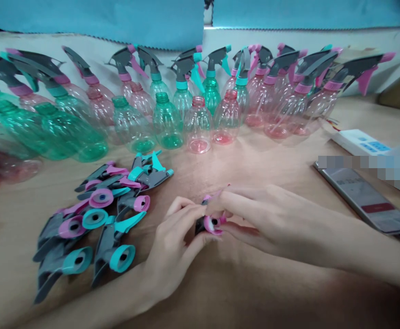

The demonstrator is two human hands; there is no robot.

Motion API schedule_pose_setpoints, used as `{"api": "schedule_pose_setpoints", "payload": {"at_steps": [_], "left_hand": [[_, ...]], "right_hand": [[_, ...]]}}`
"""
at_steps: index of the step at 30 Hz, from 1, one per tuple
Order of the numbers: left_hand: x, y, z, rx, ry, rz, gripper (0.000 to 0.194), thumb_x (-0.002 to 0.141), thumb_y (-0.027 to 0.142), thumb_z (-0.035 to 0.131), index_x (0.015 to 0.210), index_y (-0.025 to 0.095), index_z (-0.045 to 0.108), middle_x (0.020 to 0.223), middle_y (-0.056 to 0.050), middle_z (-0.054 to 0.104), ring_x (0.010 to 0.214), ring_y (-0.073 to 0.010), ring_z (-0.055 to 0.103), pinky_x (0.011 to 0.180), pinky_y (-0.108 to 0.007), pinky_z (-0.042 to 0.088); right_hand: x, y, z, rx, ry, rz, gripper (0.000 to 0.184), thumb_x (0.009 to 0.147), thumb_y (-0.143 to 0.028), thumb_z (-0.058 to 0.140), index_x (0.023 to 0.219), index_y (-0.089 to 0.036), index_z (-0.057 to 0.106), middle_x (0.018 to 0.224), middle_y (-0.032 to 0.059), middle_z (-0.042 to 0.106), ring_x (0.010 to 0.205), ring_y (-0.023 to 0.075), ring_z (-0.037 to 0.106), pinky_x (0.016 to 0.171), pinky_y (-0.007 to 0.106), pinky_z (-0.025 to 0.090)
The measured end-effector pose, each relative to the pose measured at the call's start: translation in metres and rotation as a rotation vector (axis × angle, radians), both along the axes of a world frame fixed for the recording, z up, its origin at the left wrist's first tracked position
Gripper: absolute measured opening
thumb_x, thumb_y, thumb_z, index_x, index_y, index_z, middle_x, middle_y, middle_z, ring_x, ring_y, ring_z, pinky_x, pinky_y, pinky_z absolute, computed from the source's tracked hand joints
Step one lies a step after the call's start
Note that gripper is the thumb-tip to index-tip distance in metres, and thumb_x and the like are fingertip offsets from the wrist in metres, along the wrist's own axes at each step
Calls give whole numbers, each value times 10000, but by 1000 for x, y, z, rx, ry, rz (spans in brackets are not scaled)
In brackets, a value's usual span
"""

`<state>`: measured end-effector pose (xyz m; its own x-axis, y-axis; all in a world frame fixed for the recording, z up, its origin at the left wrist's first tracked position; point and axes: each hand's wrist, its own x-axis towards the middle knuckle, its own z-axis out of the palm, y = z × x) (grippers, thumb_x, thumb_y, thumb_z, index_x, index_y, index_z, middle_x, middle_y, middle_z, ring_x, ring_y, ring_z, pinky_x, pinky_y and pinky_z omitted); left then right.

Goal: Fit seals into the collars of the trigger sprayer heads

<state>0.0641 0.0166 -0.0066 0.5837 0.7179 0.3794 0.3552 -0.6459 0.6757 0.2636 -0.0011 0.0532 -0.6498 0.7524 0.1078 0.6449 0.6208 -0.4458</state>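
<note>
Both my hands meet over the middle of the table around one grey and pink trigger spray head. My left hand is closed on its grey body from the left. From the right, my right hand pinches it near the pink collar, whose round opening faces me. Fingers cover much of the spray head. Left of my left hand lies a pile of loose spray heads with turquoise and pink collars, among them a turquoise-collared spray head close to my left forearm.
Behind stand several clear pink and green bottles, some open-necked like the green bottle, others topped with spray heads. A phone lies at the right, with a white box behind it. Blue cloth hangs at the back.
</note>
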Motion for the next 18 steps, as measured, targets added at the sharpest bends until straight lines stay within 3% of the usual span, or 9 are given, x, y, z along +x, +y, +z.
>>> {"api": "schedule_pose_setpoints", "payload": {"at_steps": [4, 8, 11, 18], "left_hand": [[-1, -1, 0, 38, -19, -15, 91, 878, 238, 561, 943, 186, 598, 817, -34, 594, 800, -192, 519, 663, -299, 468], [-1, 0, -1, 56, -36, -34, 167, 871, 259, 582, 1019, 181, 588, 874, -47, 623, 832, -194, 531, 691, -308, 477], [-1, 0, -3, 83, -56, -40, 227, 841, 236, 629, 1058, 194, 575, 886, -41, 620, 840, -191, 531, 708, -308, 474], [1, -1, -1, 30, -66, -18, 183, 812, 185, 657, 985, 192, 597, 866, -19, 608, 831, -172, 528, 706, -271, 462]], "right_hand": [[-6, 1, -4, 75, 77, -11, 70, 856, -168, 496, 852, -149, 563, 809, 29, 605, 660, 122, 532, 554, 248, 380], [-5, 2, -2, -45, 154, -72, 26, 849, -194, 545, 844, -172, 558, 755, -20, 597, 612, 82, 509, 518, 202, 342], [-2, 2, 0, -104, 187, -108, 99, 829, -211, 582, 926, -191, 572, 714, -46, 590, 585, 72, 499, 507, 188, 332], [4, 2, 0, -66, 121, -84, 102, 884, -242, 525, 970, -212, 569, 842, -6, 645, 660, 107, 550, 561, 223, 361]]}}
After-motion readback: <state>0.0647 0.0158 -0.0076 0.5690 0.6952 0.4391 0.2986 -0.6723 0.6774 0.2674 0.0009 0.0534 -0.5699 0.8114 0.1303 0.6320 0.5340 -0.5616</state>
